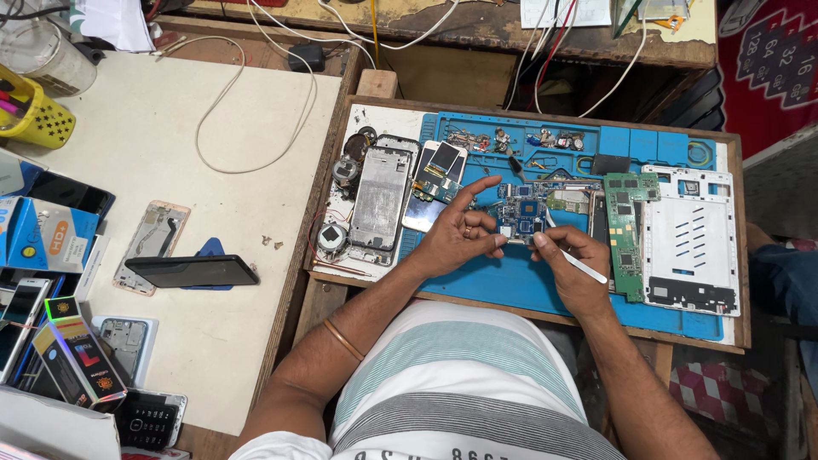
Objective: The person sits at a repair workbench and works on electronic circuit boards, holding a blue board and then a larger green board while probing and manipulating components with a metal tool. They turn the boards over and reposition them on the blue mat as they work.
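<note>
While the small blue circuit board (521, 216) lies on the blue work mat (511, 285) at the centre of the frame, the left hand (460, 232) pinches its left edge with thumb and fingers, index finger stretched out above. Just right of it, the right hand (573, 260) grips a white stylus-like tool (573, 258), its tip at the board's right edge. Further right lie a green circuit board (629, 232) and a white tablet frame (692, 238). Left of the hands rests a silver phone chassis (377, 204). Far left, on the pale table (256, 111), a dark phone (192, 271) lies flat, with a yellow basket (38, 115) in the upper left corner.
</note>
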`<state>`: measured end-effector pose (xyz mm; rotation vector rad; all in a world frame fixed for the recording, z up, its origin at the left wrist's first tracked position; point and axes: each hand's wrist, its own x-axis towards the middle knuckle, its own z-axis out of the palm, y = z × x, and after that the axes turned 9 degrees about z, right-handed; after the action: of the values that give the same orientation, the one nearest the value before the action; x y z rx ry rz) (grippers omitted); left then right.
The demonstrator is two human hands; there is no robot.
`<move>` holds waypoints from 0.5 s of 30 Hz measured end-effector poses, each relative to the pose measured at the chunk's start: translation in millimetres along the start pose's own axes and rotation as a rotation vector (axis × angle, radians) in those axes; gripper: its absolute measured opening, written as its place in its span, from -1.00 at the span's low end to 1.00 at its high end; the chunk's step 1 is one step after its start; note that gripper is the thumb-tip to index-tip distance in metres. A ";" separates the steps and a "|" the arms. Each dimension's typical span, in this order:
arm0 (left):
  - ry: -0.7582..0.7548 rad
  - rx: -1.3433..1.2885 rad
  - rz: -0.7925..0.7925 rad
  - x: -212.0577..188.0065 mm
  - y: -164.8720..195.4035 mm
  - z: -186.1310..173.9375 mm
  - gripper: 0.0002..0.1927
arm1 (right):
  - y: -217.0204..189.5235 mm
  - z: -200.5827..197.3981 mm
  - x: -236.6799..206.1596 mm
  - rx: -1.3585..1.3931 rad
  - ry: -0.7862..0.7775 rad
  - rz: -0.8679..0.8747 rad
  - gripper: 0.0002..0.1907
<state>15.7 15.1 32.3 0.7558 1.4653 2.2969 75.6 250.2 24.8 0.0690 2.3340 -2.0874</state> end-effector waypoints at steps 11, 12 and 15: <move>-0.023 0.030 0.015 -0.4 -8.0 -0.9 -0.11 | -1.2 -1.4 0.9 -0.005 0.017 0.006 -0.79; -0.023 0.020 0.019 -0.3 -10.0 -1.7 -0.11 | -1.0 -1.4 0.9 -0.003 0.015 0.006 -0.79; -0.034 0.046 0.023 0.1 -16.0 -4.9 -0.15 | -0.1 -1.3 1.7 -0.004 0.009 -0.001 -0.80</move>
<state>12.5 18.4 16.2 0.8255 1.5070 2.2624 73.9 251.6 24.9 0.0781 2.3434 -2.0877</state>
